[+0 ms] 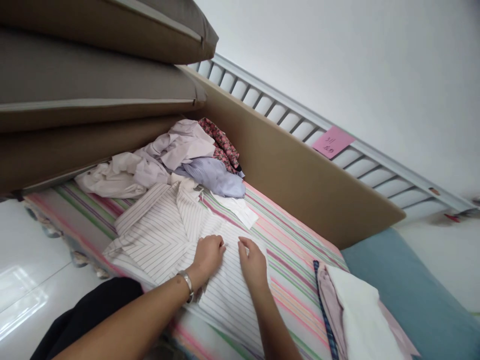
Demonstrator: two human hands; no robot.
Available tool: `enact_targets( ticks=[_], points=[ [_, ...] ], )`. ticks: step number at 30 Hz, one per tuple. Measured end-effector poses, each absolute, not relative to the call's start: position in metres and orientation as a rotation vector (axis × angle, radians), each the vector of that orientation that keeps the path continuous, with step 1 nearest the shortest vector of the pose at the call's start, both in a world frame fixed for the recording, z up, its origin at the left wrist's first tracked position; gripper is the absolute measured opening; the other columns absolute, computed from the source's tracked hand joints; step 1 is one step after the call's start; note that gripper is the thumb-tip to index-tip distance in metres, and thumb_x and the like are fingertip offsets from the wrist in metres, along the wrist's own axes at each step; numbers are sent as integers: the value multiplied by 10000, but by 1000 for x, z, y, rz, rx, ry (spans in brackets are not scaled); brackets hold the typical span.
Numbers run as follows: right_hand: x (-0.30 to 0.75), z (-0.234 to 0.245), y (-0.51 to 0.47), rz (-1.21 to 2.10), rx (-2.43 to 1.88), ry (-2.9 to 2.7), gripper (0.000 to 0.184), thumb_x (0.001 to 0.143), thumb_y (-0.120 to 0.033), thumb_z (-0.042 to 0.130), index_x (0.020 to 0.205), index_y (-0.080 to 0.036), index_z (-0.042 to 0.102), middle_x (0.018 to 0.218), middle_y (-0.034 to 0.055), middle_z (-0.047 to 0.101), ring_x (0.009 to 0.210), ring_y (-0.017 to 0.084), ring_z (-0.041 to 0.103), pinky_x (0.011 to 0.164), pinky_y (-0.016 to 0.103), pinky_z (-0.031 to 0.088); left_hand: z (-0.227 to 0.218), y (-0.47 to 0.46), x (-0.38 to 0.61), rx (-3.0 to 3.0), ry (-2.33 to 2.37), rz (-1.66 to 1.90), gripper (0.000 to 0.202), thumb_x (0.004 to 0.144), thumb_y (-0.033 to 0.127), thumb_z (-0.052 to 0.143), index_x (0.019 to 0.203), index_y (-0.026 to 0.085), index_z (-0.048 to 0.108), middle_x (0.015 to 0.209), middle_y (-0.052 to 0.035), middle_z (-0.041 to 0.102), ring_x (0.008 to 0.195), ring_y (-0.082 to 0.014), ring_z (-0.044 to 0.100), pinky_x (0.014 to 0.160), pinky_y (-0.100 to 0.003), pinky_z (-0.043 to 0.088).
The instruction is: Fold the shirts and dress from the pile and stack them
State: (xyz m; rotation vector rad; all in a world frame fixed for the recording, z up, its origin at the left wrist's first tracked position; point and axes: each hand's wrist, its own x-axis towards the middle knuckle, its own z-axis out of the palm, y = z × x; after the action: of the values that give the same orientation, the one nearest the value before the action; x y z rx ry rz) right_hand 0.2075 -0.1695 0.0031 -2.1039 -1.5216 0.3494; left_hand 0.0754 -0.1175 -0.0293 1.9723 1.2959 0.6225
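The shirt (161, 245), white with thin dark stripes, lies spread on the striped sheet (300, 235), directly under both hands. Its larger part reaches out to the left and far side of the left hand (210, 255); a flatter part runs between the forearms to the near edge, and a narrow strip shows to the right of the right hand (254, 262).

The hands are apart, side by side, with a bit of shirt showing between them. The left hand's fingers are curled down at the cloth; whether they pinch it I cannot tell. The right hand has thumb and forefinger close to each other above the shirt, and its grip cannot be made out either. A bracelet (186, 286) circles the left wrist.

Just beyond the shirt is a loose pile: a cream garment (116, 180) at left, a pale pink one (187, 142), a blue one (217, 176) and a floral one (221, 145) at the far right. Well to the right of the hands lies a folded stack (362, 300), white on top, beside a teal pillow (405, 280). A tan board (300, 175) stands along the far side.
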Motion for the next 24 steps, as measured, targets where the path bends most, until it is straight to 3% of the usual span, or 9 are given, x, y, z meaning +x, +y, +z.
enact_targets(
  ticks=[3,8,16,20,24],
  points=[
    [193,-35,-194,26,-2082,-1769,528,904,-445,287,1279,-153,518,1356,128,510,1306,261,397,1098,501,235,-35,-120,77,1956,1317,618,120,829,252,538,781,182,624,823,-46,668,812,-194,580,790,-337,356],
    [190,-91,-206,-154,-2121,-1918,610,920,-495,203,1362,-140,429,1442,116,399,1376,282,274,1081,535,262,-29,-124,70,1951,1267,717,137,818,215,519,864,186,645,869,-57,666,851,-200,581,811,-334,388],
    [189,-87,-199,-223,-2149,-1904,667,910,-556,179,1375,-135,407,1434,118,412,1378,283,269,1083,526,271,-14,-92,-9,1883,1413,1192,313,777,133,534,1084,167,583,1099,-86,621,1058,-219,533,958,-377,401],
    [174,-77,-210,-195,-2181,-1884,643,917,-516,198,1377,-115,403,1477,140,328,1384,291,252,1094,528,256,-26,-81,-95,1731,1779,1392,390,798,216,514,1177,126,524,1219,-147,563,1160,-255,494,1018,-398,368],
    [148,-74,-232,-142,-2151,-1971,605,914,-497,271,1378,-133,406,1481,122,313,1385,272,254,1112,513,239,-49,-91,-164,1387,2136,1203,527,776,423,517,1195,104,508,1165,-167,585,1089,-305,544,909,-412,439]
  ],
)
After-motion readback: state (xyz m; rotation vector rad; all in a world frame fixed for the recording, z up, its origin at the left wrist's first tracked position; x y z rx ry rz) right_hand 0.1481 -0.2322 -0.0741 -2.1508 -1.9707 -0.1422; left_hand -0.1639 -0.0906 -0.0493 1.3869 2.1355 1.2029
